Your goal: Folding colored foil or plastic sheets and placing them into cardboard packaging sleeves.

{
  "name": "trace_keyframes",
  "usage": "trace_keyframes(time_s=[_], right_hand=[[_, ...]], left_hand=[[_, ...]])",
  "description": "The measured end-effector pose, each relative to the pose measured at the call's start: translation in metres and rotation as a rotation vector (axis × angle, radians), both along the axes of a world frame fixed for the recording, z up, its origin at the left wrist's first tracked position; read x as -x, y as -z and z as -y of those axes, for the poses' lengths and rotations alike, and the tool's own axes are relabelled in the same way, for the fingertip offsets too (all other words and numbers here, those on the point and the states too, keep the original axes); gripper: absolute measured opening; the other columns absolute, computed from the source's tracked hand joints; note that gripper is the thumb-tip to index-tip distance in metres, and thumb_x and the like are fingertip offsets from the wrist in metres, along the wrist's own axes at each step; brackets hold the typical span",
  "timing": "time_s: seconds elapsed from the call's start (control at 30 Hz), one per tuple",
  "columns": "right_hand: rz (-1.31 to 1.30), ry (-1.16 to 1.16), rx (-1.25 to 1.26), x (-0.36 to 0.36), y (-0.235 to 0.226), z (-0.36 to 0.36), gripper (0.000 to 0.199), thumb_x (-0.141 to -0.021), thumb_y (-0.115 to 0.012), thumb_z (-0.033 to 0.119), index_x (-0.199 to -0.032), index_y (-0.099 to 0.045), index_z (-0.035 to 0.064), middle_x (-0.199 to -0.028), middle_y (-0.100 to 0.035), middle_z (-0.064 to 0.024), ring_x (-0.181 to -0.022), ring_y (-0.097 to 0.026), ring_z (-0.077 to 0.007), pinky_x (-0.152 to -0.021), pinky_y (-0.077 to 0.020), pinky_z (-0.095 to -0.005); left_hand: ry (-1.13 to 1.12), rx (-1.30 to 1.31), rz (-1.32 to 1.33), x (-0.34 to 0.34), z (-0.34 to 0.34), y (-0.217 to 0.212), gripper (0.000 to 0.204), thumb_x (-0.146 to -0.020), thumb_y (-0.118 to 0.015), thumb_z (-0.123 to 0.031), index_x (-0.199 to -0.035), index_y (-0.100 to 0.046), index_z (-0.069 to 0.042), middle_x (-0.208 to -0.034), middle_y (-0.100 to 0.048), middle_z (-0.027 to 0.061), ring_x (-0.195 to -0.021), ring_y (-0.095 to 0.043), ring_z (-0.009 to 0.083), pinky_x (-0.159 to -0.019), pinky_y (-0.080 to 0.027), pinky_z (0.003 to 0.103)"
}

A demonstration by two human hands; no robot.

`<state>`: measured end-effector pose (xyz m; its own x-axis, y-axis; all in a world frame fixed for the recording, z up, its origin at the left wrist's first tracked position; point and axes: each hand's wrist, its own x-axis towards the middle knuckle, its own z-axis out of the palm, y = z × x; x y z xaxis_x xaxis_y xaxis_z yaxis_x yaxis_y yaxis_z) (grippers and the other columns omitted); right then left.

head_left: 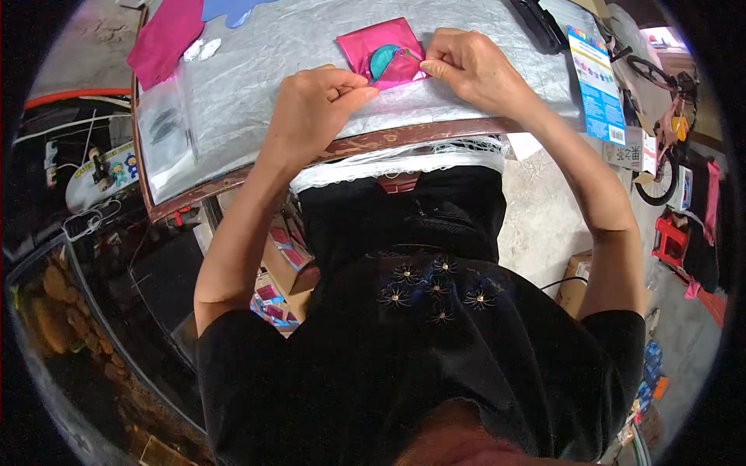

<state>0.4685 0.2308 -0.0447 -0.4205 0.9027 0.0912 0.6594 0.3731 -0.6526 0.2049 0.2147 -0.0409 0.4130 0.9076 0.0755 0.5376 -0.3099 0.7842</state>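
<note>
A folded, shiny pink foil piece (381, 39) lies on the covered table in front of me, with a teal rounded patch (381, 60) and a thin green line showing on its near part. My left hand (315, 105) pinches its near left edge between thumb and forefinger, beside the teal patch. At its right edge, my right hand (470, 68) is closed in a pinch, thumb and forefinger together on the foil. The fingers partly cover both edges. Whether the teal patch is printed on the foil or a separate piece, I cannot tell.
Crinkled clear sheeting covers the table (249, 85). At far left are a dark pink piece (167, 43), a blue piece (233, 9) and clear bags (165, 132). A blue-and-white printed card (597, 85) and a black object (538, 25) sit right. Beyond stands a bicycle (672, 116).
</note>
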Motion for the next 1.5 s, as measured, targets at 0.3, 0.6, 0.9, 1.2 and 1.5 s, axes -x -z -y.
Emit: trace_keyframes(time_s=[0.3,0.6,0.9,1.2,1.5], right_hand=[[0.005,-0.038,0.077,0.002,0.0,-0.005,0.019,-0.094,-0.067,0.009,-0.085,-0.062,-0.0064,-0.074,-0.052,-0.0058,-0.066,-0.049,-0.0119,-0.061,-0.0422,-0.031],[0.033,-0.035,0.095,0.003,-0.002,-0.005,0.018,-0.094,-0.067,0.009,-0.086,-0.063,-0.0063,-0.075,-0.053,-0.0039,-0.066,-0.049,-0.0099,-0.061,-0.042,-0.0298],[0.004,-0.04,0.13,0.0,0.003,-0.006,0.016,-0.095,-0.066,0.007,-0.086,-0.061,-0.006,-0.076,-0.051,-0.0026,-0.068,-0.047,-0.0084,-0.061,-0.0413,-0.0285],[0.011,-0.047,0.101,-0.002,0.007,-0.004,0.016,-0.095,-0.066,0.006,-0.087,-0.06,-0.0066,-0.08,-0.05,-0.0018,-0.069,-0.046,-0.0071,-0.062,-0.0405,-0.0263],[-0.013,-0.042,0.002,0.001,0.007,-0.002,0.017,-0.094,-0.067,0.009,-0.087,-0.062,-0.0056,-0.075,-0.052,-0.0055,-0.064,-0.047,-0.0107,-0.058,-0.0397,-0.0299]], left_hand=[[-0.314,-0.046,-0.052,-0.023,0.026,-0.005,0.031,-0.081,-0.08,-0.036,-0.083,-0.074,-0.005,-0.079,-0.071,0.0114,-0.067,-0.067,0.0242,-0.062,-0.051,0.037],[-0.407,-0.094,-0.122,-0.024,0.021,0.009,0.031,-0.083,-0.078,-0.037,-0.087,-0.074,-0.007,-0.08,-0.071,0.0105,-0.067,-0.067,0.0264,-0.063,-0.051,0.04],[-0.385,-0.067,-0.06,-0.022,0.029,0.005,0.034,-0.077,-0.083,-0.036,-0.089,-0.07,-0.006,-0.087,-0.071,0.0076,-0.068,-0.067,0.0232,-0.065,-0.052,0.039],[-0.406,-0.069,-0.039,-0.024,0.03,0.007,0.027,-0.08,-0.081,-0.033,-0.087,-0.07,-0.009,-0.083,-0.07,0.0054,-0.067,-0.066,0.0245,-0.064,-0.051,0.039],[-0.393,-0.135,-0.024,-0.019,0.022,0.018,0.022,-0.082,-0.079,-0.028,-0.084,-0.076,-0.006,-0.094,-0.068,0.01,-0.083,-0.066,0.0271,-0.073,-0.052,0.039]])
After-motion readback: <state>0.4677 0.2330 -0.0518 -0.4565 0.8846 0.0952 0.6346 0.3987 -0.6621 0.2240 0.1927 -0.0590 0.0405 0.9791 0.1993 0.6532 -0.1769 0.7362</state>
